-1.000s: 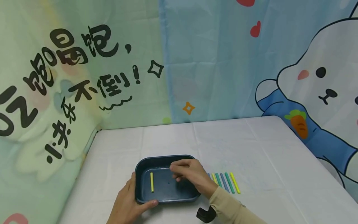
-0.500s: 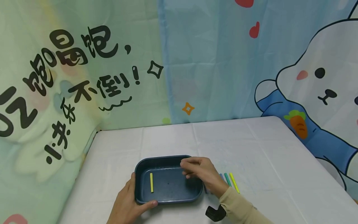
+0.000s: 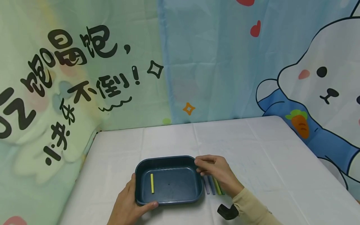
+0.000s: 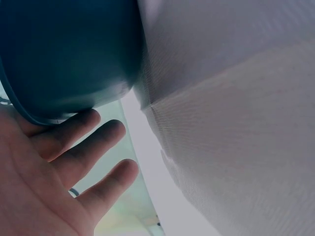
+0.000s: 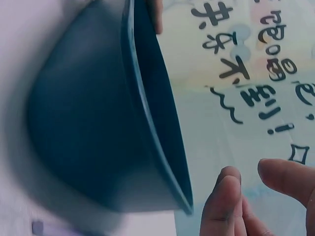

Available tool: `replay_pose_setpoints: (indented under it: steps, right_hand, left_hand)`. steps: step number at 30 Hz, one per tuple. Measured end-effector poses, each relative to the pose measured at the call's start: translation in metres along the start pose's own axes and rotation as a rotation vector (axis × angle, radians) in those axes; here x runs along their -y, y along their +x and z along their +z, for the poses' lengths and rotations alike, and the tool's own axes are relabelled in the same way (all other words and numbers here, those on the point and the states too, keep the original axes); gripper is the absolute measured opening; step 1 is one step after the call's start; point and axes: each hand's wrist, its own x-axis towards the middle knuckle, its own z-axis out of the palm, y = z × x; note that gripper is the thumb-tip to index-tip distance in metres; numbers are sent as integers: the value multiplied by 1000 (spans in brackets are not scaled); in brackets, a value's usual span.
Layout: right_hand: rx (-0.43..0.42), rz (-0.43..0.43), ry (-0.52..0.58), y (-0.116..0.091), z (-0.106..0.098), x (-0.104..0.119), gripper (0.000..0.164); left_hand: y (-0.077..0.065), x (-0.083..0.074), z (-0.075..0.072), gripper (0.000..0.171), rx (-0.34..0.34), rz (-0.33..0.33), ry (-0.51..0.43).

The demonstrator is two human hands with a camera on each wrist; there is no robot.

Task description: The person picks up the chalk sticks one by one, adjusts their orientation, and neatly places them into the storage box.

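A dark blue rectangular tray (image 3: 168,198) sits on the table, with one thin yellow stick (image 3: 152,183), much like chalk, lying inside toward its left end. My left hand (image 3: 127,200) steadies the tray's near left corner: the thumb rests on the front rim, and in the left wrist view the nearly straight fingers (image 4: 88,147) touch or lie beside its outer wall. By the tray's right rim is my right hand (image 3: 217,172), with a gap between thumb and fingers and nothing held in the right wrist view. Below it lie several coloured sticks (image 3: 212,185), partly hidden by the hand.
A white cloth covers the table (image 3: 239,140). Behind it hangs a printed curtain (image 3: 197,62) with lettering and a cartoon bear. A black piece (image 3: 227,212) shows under the right wrist, beside a beige sleeve (image 3: 253,207).
My right hand has moved right, from above the tray's interior to beyond its right rim, now covering more of the coloured sticks. My left hand, tray and yellow stick have stayed nearly still.
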Motion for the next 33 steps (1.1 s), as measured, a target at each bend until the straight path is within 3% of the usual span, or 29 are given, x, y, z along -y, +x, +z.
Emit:
replay_pose_setpoints:
  steps: [16, 33]
  right_hand:
    - [-118, 52, -78, -7, -41, -9, 60]
    - [-189, 105, -255, -16, -81, -21, 70]
  left_hand:
    - [-1, -3, -2, 138, 8, -20, 1]
    - [-1, -5, -1, 140, 24, -53, 9]
